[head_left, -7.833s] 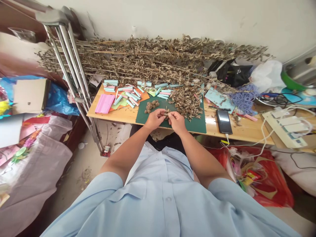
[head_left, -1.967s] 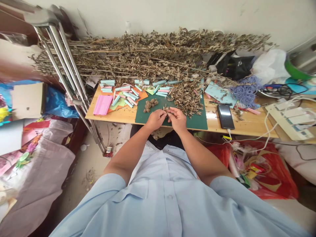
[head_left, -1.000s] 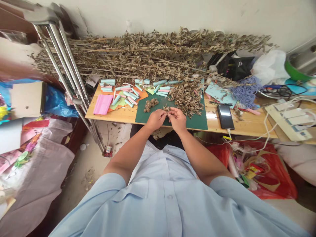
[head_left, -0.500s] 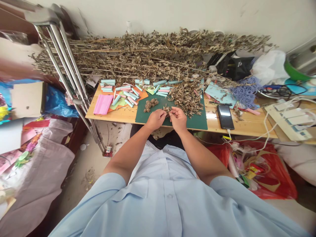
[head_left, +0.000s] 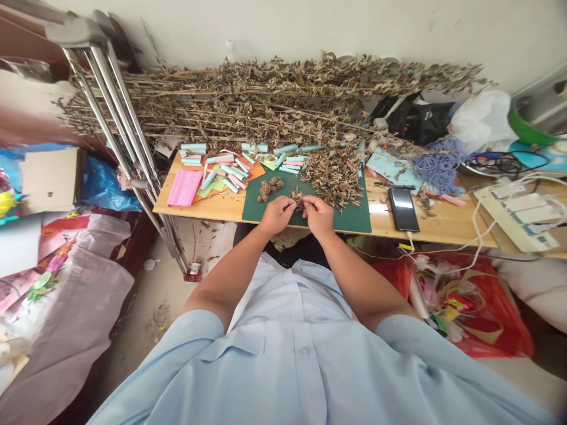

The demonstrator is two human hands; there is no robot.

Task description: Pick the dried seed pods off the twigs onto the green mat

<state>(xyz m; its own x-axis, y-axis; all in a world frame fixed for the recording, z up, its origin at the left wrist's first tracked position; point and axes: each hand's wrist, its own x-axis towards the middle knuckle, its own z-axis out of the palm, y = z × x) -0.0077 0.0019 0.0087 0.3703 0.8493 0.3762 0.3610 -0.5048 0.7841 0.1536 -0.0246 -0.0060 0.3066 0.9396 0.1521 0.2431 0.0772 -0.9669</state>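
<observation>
Seated view, looking down at a light wooden table (head_left: 383,221). The left hand (head_left: 277,215) and right hand (head_left: 319,215) meet over a dark green cutting mat (head_left: 354,221), each in a narrow pinch on a small clump of dried brown leaves (head_left: 298,200), held between the fingertips just above the mat. Near the left hand, small rounded balls of dried leaf (head_left: 270,189) sit on the mat; beside the right hand lies a loose heap of crumpled dried leaves (head_left: 334,180). Beyond lie long dried leafy stems (head_left: 221,100), pale blue paper tubes (head_left: 230,168), a folded pink paper sheet (head_left: 185,188) and a black smartphone (head_left: 403,209). White lettering on a black bag (head_left: 420,124) is too small to read.
</observation>
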